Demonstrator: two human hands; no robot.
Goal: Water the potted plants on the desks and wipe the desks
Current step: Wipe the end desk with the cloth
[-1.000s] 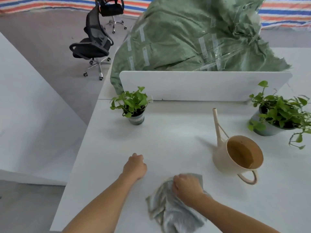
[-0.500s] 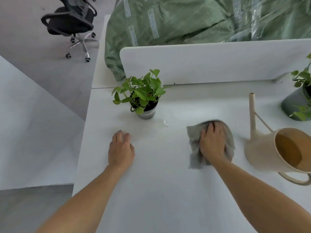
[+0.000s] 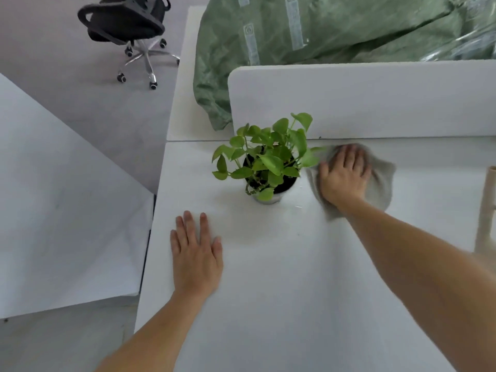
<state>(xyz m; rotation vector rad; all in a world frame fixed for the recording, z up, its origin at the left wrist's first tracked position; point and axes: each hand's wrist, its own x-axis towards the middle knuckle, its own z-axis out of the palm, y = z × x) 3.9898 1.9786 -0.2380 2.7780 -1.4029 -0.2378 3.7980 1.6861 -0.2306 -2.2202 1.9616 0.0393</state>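
A small green potted plant (image 3: 265,159) in a grey pot stands on the white desk (image 3: 281,291), near the divider. Just right of the plant my right hand (image 3: 345,175) presses flat, fingers straight, on a grey cloth (image 3: 382,181) spread against the desk's back edge. My left hand (image 3: 196,253) rests palm down with straight fingers on the desk, in front of the plant and to its left. At the right frame edge only the spout of the beige watering can (image 3: 487,210) shows.
A white divider panel (image 3: 375,100) runs along the desk's back, with a large green plastic-wrapped bundle (image 3: 322,36) behind it. A black office chair (image 3: 126,25) stands on the grey floor at upper left. Another white desk (image 3: 53,210) lies to the left.
My right hand has slid the cloth away from me, from the desk's front to its back edge beside the plant. My left hand has flattened out. The view has tilted down and left.
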